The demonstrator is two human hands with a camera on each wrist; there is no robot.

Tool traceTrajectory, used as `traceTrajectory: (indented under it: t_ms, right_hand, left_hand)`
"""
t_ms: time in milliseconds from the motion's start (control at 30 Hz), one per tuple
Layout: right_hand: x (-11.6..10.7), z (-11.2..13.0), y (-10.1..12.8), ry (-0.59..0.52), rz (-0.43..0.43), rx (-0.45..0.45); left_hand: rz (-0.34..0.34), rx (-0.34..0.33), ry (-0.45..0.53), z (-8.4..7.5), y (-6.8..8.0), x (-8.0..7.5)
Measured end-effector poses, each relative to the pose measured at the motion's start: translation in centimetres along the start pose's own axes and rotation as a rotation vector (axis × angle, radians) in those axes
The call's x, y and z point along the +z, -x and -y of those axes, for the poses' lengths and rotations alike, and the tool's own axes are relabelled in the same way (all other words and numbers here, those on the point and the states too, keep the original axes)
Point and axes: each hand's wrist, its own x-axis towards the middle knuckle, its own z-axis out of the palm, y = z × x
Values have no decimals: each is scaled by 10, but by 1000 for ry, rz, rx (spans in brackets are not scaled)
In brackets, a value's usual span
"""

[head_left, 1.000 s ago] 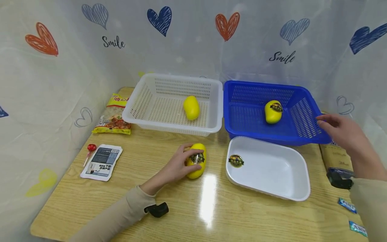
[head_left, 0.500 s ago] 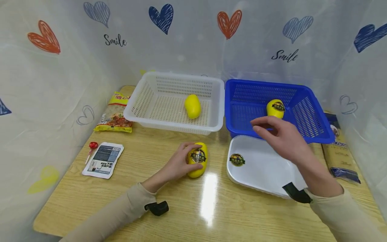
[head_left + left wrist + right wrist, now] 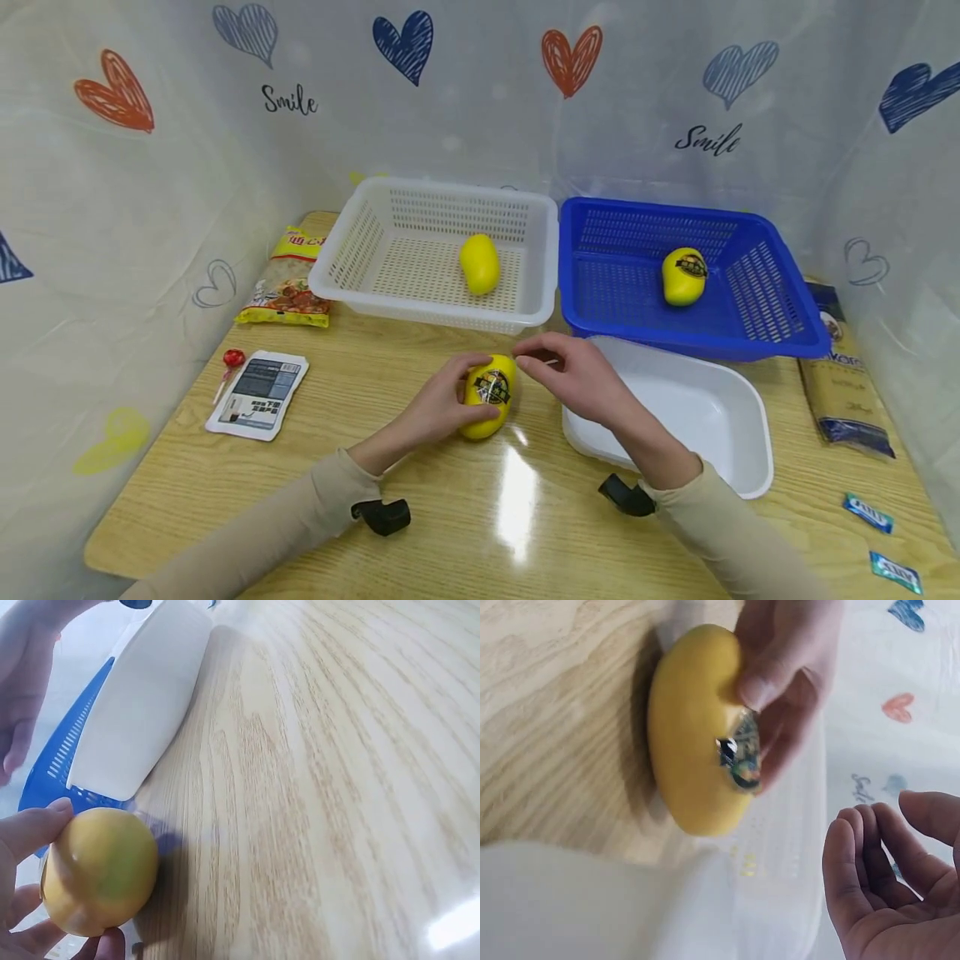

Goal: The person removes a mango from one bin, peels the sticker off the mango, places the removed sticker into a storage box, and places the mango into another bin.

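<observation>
A yellow mango [image 3: 483, 417] with a dark round sticker [image 3: 492, 387] lies on the wooden table, its long side pointing away from me. My left hand [image 3: 431, 408] grips it from the left, thumb on the near side and fingers over the far end. My right hand [image 3: 581, 379] hovers just right of the mango, fingertips close to its upper right side. In the right wrist view the fingers of that right hand [image 3: 900, 892] are loosely bent, thumb apart, with nothing between them. The white tray [image 3: 697, 417] stands partly behind the right forearm.
At the back, a white basket [image 3: 412, 312] holds one mango [image 3: 480, 263]. Beside it a blue basket [image 3: 622, 325] holds another mango [image 3: 684, 277] with a sticker. Left are a snack bag [image 3: 288, 279], a white packet [image 3: 258, 396] and a lollipop [image 3: 233, 358]; right, a tan bag [image 3: 843, 375] and small wrappers [image 3: 870, 512].
My right hand has come left from the blue basket's right rim, over the white tray, to beside the mango. My left hand has stayed on the mango.
</observation>
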Motion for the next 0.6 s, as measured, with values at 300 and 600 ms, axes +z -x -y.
traceTrajectory:
  t_ms: [300, 600]
  right_hand:
    - [24, -9, -22, 24, 65, 16]
    - [29, -15, -31, 97, 82, 35]
  left_hand:
    - [11, 11, 29, 3, 1, -2]
    - [111, -14, 69, 4, 6, -4]
